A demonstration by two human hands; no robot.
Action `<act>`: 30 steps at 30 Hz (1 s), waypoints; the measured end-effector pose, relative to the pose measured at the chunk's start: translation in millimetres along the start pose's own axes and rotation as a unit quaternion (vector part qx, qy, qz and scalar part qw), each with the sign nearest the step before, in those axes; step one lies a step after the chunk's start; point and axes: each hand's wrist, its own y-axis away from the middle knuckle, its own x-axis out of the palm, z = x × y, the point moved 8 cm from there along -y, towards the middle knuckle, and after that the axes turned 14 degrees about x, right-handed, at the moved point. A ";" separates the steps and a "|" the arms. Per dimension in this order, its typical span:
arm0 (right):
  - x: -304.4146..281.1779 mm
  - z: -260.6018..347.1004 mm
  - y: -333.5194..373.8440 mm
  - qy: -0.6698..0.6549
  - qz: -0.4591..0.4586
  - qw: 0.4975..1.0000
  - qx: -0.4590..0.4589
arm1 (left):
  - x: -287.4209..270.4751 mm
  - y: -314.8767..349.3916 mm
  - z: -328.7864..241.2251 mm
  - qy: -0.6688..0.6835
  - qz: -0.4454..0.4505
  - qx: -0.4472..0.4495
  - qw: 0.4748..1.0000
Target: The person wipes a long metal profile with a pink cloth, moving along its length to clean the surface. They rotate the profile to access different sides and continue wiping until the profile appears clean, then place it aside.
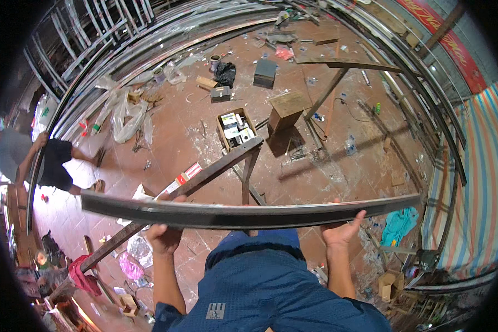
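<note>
A long dark metal bar (249, 217) is held level across my body, with one end far to the left and the other near the striped sheet. My left hand (164, 237) grips it from below, left of the middle, its fingers partly hidden. On the right, my right hand (342, 229) is closed around the bar's lower edge with the thumb along the front. Beneath and beyond the bar, a dark narrow beam on legs (221, 164) slants across the floor. A red and white packet (188, 172) rests against that beam.
An open carton of small boxes (235, 128) stands beyond the beam, beside a wooden stool (285, 113). At the left, another person (44, 157) holds a long curved dark bar. Metal lengths (205, 39) line the back; a striped sheet (473, 188) hangs at right.
</note>
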 end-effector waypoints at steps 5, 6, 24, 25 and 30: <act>40.2 83.0 -87.7 0.030 -0.021 0.998 -0.058 | 54.1 -114.9 95.1 -0.009 0.031 -0.058 0.998; 44.6 98.3 -111.9 0.019 -0.031 0.998 -0.052 | 57.6 -135.0 118.8 -0.007 0.025 -0.072 0.997; 298.6 216.1 -464.5 0.098 0.022 0.985 0.143 | 163.3 -360.4 263.8 0.083 -0.156 0.094 0.980; 310.9 209.0 -467.7 0.100 0.003 0.985 0.137 | 156.2 -372.0 267.0 0.106 -0.134 0.062 0.983; 357.5 171.2 -489.6 0.162 0.119 0.955 0.217 | 105.3 -450.3 268.6 0.107 -0.159 0.059 0.980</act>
